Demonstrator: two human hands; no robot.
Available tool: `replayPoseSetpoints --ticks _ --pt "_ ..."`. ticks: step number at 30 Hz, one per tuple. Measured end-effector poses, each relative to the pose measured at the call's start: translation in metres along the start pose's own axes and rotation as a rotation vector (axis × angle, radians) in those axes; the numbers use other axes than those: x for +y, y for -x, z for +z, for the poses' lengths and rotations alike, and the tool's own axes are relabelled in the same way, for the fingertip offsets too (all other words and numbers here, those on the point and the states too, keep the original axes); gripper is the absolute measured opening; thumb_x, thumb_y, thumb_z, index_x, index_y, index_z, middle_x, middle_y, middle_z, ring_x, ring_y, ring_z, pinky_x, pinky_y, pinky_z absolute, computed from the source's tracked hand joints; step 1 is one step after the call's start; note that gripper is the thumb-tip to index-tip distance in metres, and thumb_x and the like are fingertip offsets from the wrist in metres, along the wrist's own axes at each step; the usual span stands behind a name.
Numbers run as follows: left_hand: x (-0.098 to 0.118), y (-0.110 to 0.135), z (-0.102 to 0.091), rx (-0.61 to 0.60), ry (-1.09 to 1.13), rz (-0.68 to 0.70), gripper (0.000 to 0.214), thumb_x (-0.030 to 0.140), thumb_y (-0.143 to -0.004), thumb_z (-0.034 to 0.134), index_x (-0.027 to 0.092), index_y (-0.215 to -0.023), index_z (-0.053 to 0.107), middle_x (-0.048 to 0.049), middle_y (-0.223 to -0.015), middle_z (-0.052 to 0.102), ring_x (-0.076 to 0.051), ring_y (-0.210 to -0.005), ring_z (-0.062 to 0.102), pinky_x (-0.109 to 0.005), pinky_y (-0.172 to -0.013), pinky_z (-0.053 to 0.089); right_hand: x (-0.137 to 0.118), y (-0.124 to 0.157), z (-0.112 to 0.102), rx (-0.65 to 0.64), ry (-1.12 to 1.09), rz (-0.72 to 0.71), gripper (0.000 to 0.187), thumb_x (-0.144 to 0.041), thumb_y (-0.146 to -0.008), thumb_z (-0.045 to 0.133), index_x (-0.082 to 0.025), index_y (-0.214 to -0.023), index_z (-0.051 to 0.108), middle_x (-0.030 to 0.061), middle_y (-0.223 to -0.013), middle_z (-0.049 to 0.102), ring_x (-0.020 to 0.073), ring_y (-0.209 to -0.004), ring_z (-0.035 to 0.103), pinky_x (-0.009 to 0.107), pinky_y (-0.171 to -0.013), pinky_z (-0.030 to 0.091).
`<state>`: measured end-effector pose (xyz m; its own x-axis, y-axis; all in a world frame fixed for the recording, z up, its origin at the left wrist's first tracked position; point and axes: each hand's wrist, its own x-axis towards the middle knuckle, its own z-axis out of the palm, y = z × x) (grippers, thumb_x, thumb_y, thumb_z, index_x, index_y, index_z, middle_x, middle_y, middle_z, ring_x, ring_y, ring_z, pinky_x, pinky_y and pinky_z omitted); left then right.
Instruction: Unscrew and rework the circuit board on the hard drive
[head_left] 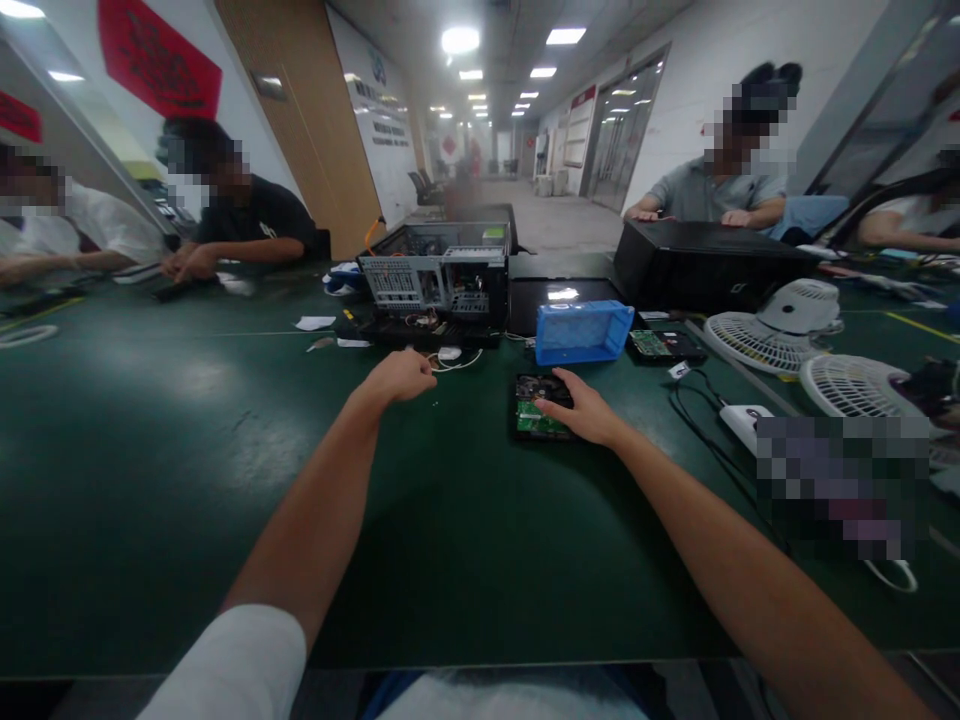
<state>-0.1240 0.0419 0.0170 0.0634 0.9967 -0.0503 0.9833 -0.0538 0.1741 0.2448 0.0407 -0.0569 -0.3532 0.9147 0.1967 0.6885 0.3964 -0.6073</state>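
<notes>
Dark green table spans the view; both side edges cut off. Grey-and-black metal computer case, opened up, stands at the far side left of centre; its inside is mostly screened by the grey frame. Closed black box-shaped computer case at far right, hands of a person in a grey shirt resting on it. White round-grilled plastic fans lie nearer the right edge. A pixelated patch covers part of the white power strip there. Glossy black flat panel is partly hidden by the blue rectangular plastic bin, which stands directly beyond the right hand.

Flat black rectangular unit with exposed green circuit board: on the table, near side of the bin, its right part under the right hand. Thumb and fingers spread apart over it, thumb across the board, fingers toward its far edge; contact apparent, no closed grip. Left hand: fingers curled in, well left of the unit, just beside a thin white cable. Fingertips poorly visible; possibly something small is pinched, cannot tell.
</notes>
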Motion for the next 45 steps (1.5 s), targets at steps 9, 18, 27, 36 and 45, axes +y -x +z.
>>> replayPoseSetpoints --ticks 9,18,27,36,45 --pt "0.000 -0.005 0.011 -0.074 -0.015 0.022 0.016 0.026 -0.086 0.063 0.021 -0.084 0.078 -0.0096 -0.095 0.077 -0.024 -0.092 0.070 -0.029 -0.083 0.051 0.000 0.007 -0.005 0.110 0.223 0.030 0.077 -0.072 -0.095 0.048 -0.015 -0.147 0.052 0.0201 -0.137 0.062 0.0377 -0.127 0.058 0.051 -0.109 0.043" --pt "0.004 -0.009 0.027 -0.155 0.004 0.021 0.008 0.023 -0.079 0.071 0.021 -0.082 0.077 -0.0094 -0.093 0.077 -0.024 -0.090 0.071 -0.030 -0.082 0.053 0.000 0.014 -0.017 0.125 0.319 0.172 0.068 -0.067 -0.102 0.036 -0.015 -0.136 0.060 0.0137 -0.095 0.075 0.0324 -0.096 0.070 0.040 -0.087 0.048" --pt "0.009 -0.008 0.031 -0.151 -0.030 0.030 0.010 0.018 -0.079 0.066 0.018 -0.082 0.075 -0.0123 -0.089 0.075 -0.024 -0.087 0.071 -0.030 -0.079 0.052 -0.001 0.015 -0.017 0.143 0.292 0.175 0.061 -0.063 -0.103 0.038 -0.016 -0.133 0.061 0.0124 -0.094 0.076 0.0311 -0.096 0.071 0.038 -0.085 0.050" --pt "0.022 -0.002 0.016 -0.038 -0.061 0.037 0.020 0.023 -0.090 0.054 0.015 -0.091 0.073 -0.0160 -0.096 0.074 -0.026 -0.090 0.070 -0.033 -0.082 0.051 0.006 0.015 -0.015 0.147 0.283 0.156 0.059 -0.063 -0.103 0.039 -0.016 -0.131 0.062 0.0120 -0.095 0.076 0.0300 -0.096 0.072 0.037 -0.083 0.050" --pt "0.072 0.015 0.016 0.029 0.154 0.394 0.012 0.025 -0.087 0.063 0.020 -0.090 0.072 -0.0062 -0.098 0.075 -0.023 -0.092 0.069 -0.032 -0.085 0.051 0.003 0.015 -0.015 0.145 0.290 0.151 0.057 -0.060 -0.104 0.039 -0.015 -0.130 0.064 0.0122 -0.097 0.076 0.0298 -0.097 0.070 0.038 -0.084 0.049"
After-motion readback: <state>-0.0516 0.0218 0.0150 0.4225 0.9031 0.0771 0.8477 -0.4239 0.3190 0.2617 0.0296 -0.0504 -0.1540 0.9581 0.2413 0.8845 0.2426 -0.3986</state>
